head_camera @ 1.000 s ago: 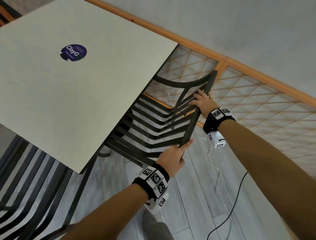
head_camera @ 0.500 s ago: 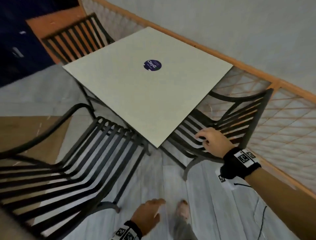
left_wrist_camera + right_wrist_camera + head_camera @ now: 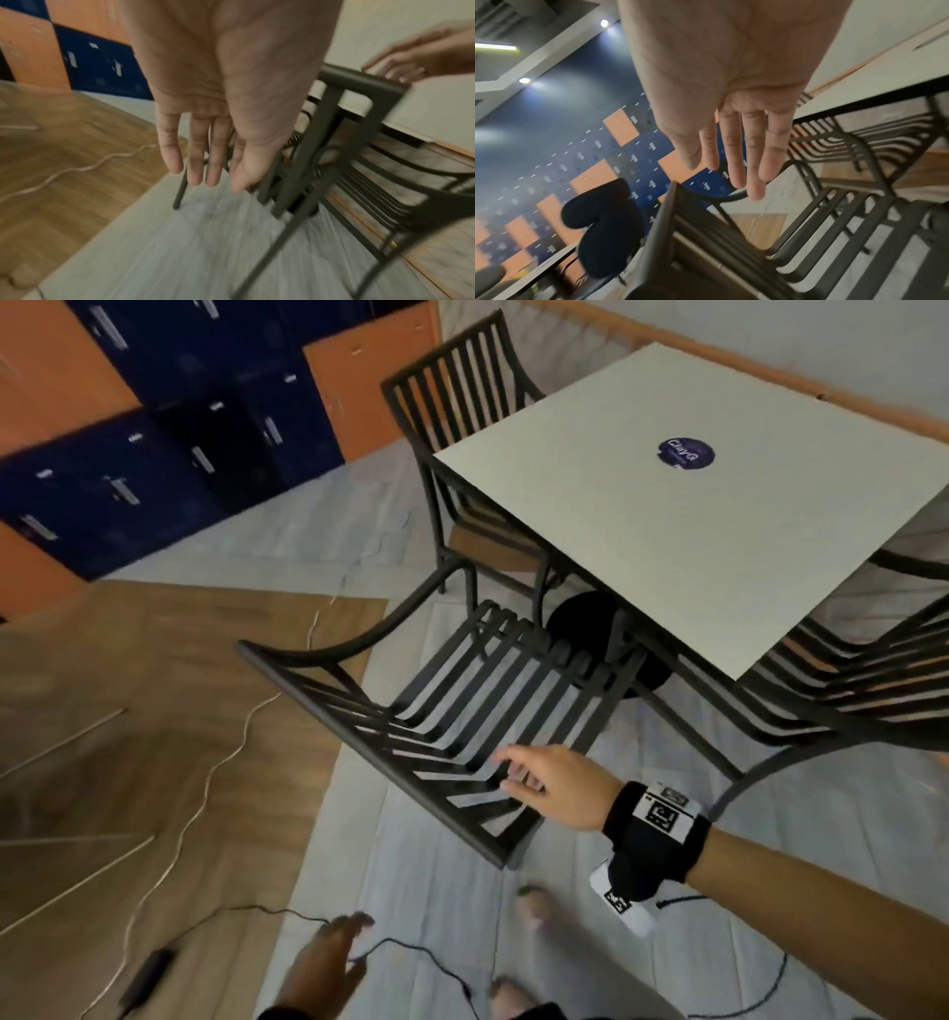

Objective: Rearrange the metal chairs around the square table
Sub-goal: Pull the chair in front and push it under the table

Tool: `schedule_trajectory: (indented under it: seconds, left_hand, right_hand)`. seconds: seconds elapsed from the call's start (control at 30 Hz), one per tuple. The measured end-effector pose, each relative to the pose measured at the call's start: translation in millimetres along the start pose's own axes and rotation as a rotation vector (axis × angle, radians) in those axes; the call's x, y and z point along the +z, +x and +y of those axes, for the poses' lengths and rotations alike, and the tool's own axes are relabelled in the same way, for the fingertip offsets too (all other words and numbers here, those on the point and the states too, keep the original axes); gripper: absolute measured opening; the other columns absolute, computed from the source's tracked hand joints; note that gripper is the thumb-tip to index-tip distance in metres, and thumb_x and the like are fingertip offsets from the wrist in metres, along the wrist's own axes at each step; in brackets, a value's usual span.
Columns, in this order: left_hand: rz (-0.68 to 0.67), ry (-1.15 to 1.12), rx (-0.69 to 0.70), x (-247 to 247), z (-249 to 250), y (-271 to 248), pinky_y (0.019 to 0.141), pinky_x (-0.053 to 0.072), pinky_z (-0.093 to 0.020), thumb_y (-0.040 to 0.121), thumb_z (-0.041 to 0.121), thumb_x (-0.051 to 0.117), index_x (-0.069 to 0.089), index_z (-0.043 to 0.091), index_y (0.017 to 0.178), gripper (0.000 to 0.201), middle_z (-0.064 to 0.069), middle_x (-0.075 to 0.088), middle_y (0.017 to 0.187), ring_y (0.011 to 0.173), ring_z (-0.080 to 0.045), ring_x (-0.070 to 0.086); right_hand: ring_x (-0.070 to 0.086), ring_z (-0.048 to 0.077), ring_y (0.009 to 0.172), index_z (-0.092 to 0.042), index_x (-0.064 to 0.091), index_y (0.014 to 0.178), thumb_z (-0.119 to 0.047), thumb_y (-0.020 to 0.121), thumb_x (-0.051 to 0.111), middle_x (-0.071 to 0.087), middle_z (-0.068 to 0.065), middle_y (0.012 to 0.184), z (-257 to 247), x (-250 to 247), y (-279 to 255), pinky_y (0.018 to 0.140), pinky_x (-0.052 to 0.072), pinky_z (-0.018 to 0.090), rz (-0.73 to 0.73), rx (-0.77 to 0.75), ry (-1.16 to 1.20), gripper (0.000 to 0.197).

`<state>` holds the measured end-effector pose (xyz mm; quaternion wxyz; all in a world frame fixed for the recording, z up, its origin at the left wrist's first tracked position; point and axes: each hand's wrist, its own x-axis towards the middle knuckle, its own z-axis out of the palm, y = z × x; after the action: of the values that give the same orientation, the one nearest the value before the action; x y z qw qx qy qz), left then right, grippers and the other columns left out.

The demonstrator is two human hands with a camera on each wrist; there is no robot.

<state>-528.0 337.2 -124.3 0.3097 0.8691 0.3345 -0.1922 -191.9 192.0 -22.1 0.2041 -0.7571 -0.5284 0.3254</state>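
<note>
The square table (image 3: 667, 531) has a pale top with a purple sticker. A black metal slatted chair (image 3: 328, 717) stands at its near side, backrest toward me. My right hand (image 3: 513, 773) reaches over that backrest with straight fingers (image 3: 739, 162) and holds nothing; I cannot tell whether it touches the top rail (image 3: 659, 223). My left hand (image 3: 354, 937) hangs low over the floor, its fingers (image 3: 205, 162) straight and empty, beside the chair frame (image 3: 334, 121). A second chair (image 3: 441, 350) stands at the table's far left side. A third chair (image 3: 821, 680) stands at its right.
Blue and orange lockers (image 3: 154, 454) line the far left wall. A white cable (image 3: 215, 762) and a black cable (image 3: 411, 945) with an adapter (image 3: 149, 968) trail over the floor. My bare feet (image 3: 534, 906) stand just behind the near chair. The table's round black base (image 3: 580, 618) sits under the top.
Both hands have let go of the right-hand chair. My view has swung left. The right hand has moved over the near chair's backrest, and the left hand has dropped low.
</note>
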Motion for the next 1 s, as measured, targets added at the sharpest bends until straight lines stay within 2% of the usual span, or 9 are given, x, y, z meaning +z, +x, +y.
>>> schedule_trajectory:
  seconds: [0.1, 0.2, 0.27, 0.33, 0.43, 0.57, 0.7, 0.9, 1.0]
  left_hand:
    - [0.267, 0.036, -0.021, -63, -25, 36, 0.093, 0.05, -0.05, 0.071, -0.002, 0.07, 0.035, 0.039, 0.118, 0.072, -0.017, 0.06, 0.124, 0.11, -0.036, 0.057]
    - [0.421, 0.194, 0.008, -140, -13, 80, 0.088, 0.05, -0.053, 0.067, 0.001, 0.073, 0.039, 0.017, 0.134, 0.076, -0.016, 0.05, 0.136, 0.11, -0.04, 0.054]
    - [0.464, 0.317, 0.092, -181, -4, 112, 0.088, 0.05, -0.055, 0.068, 0.007, 0.076, 0.036, 0.017, 0.138, 0.082, -0.013, 0.044, 0.142, 0.116, -0.038, 0.051]
    - [0.437, 0.377, 0.158, -208, -1, 145, 0.094, 0.046, -0.056, 0.068, 0.013, 0.078, 0.036, 0.019, 0.139, 0.082, -0.01, 0.044, 0.143, 0.123, -0.036, 0.049]
    - [0.295, 0.532, 0.276, -229, -10, 190, 0.1, 0.04, -0.056, 0.065, 0.02, 0.082, 0.048, 0.023, 0.13, 0.074, -0.006, 0.054, 0.135, 0.125, -0.029, 0.051]
    - [0.181, 0.686, 0.449, -241, -21, 223, 0.099, 0.039, -0.057, 0.059, 0.015, 0.084, 0.067, 0.027, 0.104, 0.049, 0.002, 0.072, 0.109, 0.108, -0.027, 0.063]
    - [0.056, 0.759, 0.519, -256, -19, 240, 0.094, 0.045, -0.047, 0.063, 0.016, 0.079, 0.07, 0.033, 0.083, 0.028, 0.011, 0.075, 0.092, 0.093, -0.02, 0.069]
    - [-0.077, 0.828, 0.557, -267, -26, 261, 0.066, 0.058, -0.032, 0.08, 0.026, 0.059, 0.065, 0.032, 0.088, 0.011, 0.011, 0.072, 0.09, 0.075, -0.015, 0.068]
    - [-0.134, 0.879, 0.623, -282, -32, 272, 0.073, 0.056, -0.031, 0.085, 0.026, 0.053, 0.064, 0.033, 0.096, 0.017, 0.012, 0.07, 0.099, 0.084, -0.014, 0.068]
  right_hand:
    - [0.065, 0.02, 0.103, -0.023, 0.033, 0.144, -0.047, 0.095, 0.047, 0.061, 0.007, 0.129, -27, 26, 20, 0.09, 0.053, 0.036, -0.097, 0.037, -0.066, 0.057]
    - [0.061, 0.027, 0.112, -0.021, 0.022, 0.147, -0.051, 0.089, 0.052, 0.058, 0.009, 0.134, -34, 50, 35, 0.092, 0.051, 0.038, -0.179, 0.092, -0.079, 0.072]
    - [0.064, 0.029, 0.103, -0.022, 0.022, 0.145, -0.043, 0.085, 0.056, 0.06, 0.008, 0.123, -31, 66, 43, 0.084, 0.052, 0.037, -0.218, 0.136, -0.049, 0.072]
    - [0.062, 0.03, 0.1, -0.027, 0.019, 0.144, -0.03, 0.082, 0.056, 0.058, 0.01, 0.119, -29, 79, 48, 0.082, 0.051, 0.037, -0.241, 0.169, -0.015, 0.072]
    - [0.058, 0.027, 0.113, -0.035, 0.018, 0.144, -0.022, 0.082, 0.054, 0.055, 0.008, 0.129, -25, 93, 55, 0.096, 0.05, 0.041, -0.211, 0.262, 0.115, 0.073]
    - [0.051, 0.015, 0.126, -0.042, 0.02, 0.143, -0.019, 0.084, 0.057, 0.049, -0.003, 0.143, -30, 101, 54, 0.107, 0.042, 0.031, -0.142, 0.357, 0.215, 0.074]
    - [0.055, 0.014, 0.123, -0.038, 0.029, 0.144, -0.014, 0.092, 0.049, 0.053, -0.006, 0.141, -50, 106, 57, 0.103, 0.041, 0.025, -0.017, 0.478, 0.172, 0.061]
    - [0.065, 0.016, 0.101, -0.044, 0.034, 0.142, -0.022, 0.095, 0.046, 0.067, -0.007, 0.123, -77, 111, 72, 0.088, 0.049, 0.026, 0.078, 0.677, 0.031, 0.054]
    - [0.066, 0.019, 0.098, -0.043, 0.04, 0.138, -0.021, 0.092, 0.046, 0.07, -0.005, 0.116, -94, 122, 84, 0.086, 0.05, 0.031, 0.089, 0.751, -0.01, 0.051]
